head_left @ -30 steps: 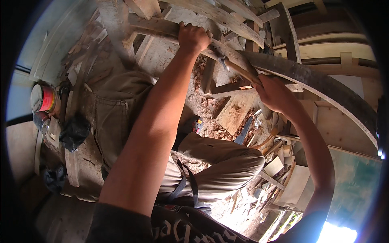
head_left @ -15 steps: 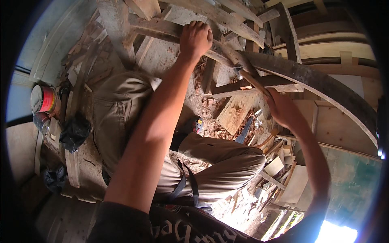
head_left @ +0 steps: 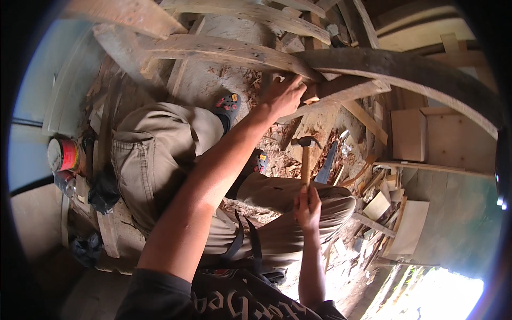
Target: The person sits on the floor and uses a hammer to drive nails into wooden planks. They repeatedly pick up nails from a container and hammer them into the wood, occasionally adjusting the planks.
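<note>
My left hand (head_left: 284, 97) reaches up to a wooden frame, its bent fingers touching the joint below a curved beam (head_left: 234, 49). Whatever lies under those fingertips is hidden. A small pale wood piece (head_left: 311, 100) shows beside them. From the same joint a darker curved beam (head_left: 416, 66) arches to the right, with a straight crosspiece (head_left: 346, 90) beneath it. Lower down, over my bent knee, my right hand (head_left: 308, 208) is wrapped round the wooden handle of a claw hammer (head_left: 305, 162). The hammer is upright, its dark head apart from the frame.
A blue-grey handsaw (head_left: 326, 162) lies among wood chips past my knee. Scrap boards (head_left: 408, 226) are heaped at the right. To the left stand a red-labelled can (head_left: 64, 154) and a black plastic bag (head_left: 104, 192). More beams (head_left: 256, 13) cross the far side.
My right hand has drawn the hammer down from the joint toward my knee. My left hand has let go of the curved beam farther left and moved right to the joint.
</note>
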